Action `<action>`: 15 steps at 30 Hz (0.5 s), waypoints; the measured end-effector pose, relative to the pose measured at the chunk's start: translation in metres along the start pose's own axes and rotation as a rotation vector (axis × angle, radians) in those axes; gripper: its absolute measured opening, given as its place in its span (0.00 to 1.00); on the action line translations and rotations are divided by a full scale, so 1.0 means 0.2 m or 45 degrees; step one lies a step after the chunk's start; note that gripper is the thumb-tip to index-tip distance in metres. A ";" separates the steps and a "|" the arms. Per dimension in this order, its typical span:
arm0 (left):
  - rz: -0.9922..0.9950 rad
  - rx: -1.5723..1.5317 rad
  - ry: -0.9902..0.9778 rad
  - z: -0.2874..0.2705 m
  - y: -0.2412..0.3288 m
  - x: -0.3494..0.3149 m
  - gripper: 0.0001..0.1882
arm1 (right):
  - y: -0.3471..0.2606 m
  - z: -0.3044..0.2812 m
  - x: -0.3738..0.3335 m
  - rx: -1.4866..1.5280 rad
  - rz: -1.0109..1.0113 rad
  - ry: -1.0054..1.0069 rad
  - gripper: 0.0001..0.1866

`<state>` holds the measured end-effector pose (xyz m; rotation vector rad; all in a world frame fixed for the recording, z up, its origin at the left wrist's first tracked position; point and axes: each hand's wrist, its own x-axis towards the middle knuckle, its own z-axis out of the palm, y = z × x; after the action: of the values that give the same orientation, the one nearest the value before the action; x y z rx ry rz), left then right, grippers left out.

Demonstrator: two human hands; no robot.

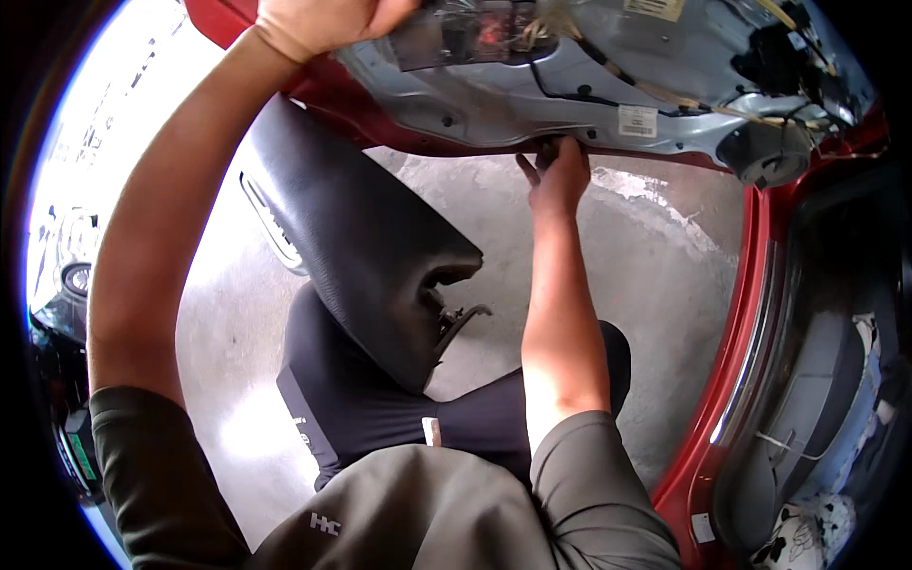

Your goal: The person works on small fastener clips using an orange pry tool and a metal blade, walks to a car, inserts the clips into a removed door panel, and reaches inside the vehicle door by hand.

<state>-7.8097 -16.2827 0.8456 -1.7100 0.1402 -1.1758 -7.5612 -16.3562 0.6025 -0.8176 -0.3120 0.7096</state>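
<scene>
A red car door (423, 142) stands open in front of me, its bare silver inner metal (475, 104) exposed. At the top edge, my left hand (328, 21) lies against the door's left end; its fingers are mostly out of the picture. My right hand (562, 179) is at the door's lower edge, fingers bent around a small dark thing I cannot make out, one finger sticking out to the left. A black door trim panel (342, 218) leans across my left thigh, between my arms, touched by neither hand.
Wiring (655, 95) runs across the door, with a round grey speaker (765, 161) at its right end. The red door sill (731, 380) and car interior lie to the right. Grey concrete floor (655, 285) spreads below; another vehicle (71, 285) stands far left.
</scene>
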 end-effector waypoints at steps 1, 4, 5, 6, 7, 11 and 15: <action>-0.045 -0.030 0.028 0.02 0.02 0.00 0.18 | 0.00 -0.02 -0.01 -0.014 0.016 -0.013 0.09; -0.097 -0.059 -0.064 0.01 0.02 0.00 0.19 | -0.01 -0.02 0.00 -0.008 0.006 0.075 0.11; -0.101 -0.054 -0.061 -0.01 0.02 0.00 0.19 | -0.01 -0.02 0.00 -0.008 -0.009 0.101 0.10; -0.091 -0.053 -0.054 -0.02 0.00 0.00 0.20 | 0.01 -0.01 0.01 0.040 -0.022 0.050 0.10; -0.082 -0.052 -0.048 -0.03 0.01 0.00 0.20 | 0.02 -0.02 0.01 0.035 -0.026 0.046 0.10; -0.109 -0.019 0.014 0.00 0.03 -0.01 0.19 | 0.03 -0.10 0.01 -0.165 -0.011 0.049 0.09; -0.160 -0.040 -0.146 -0.03 0.03 -0.03 0.20 | 0.01 -0.16 0.03 -0.381 0.003 -0.053 0.11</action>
<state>-7.8153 -16.2862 0.8372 -1.8309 -0.0195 -1.1682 -7.5412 -16.3692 0.5806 -1.0873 -0.4620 0.6915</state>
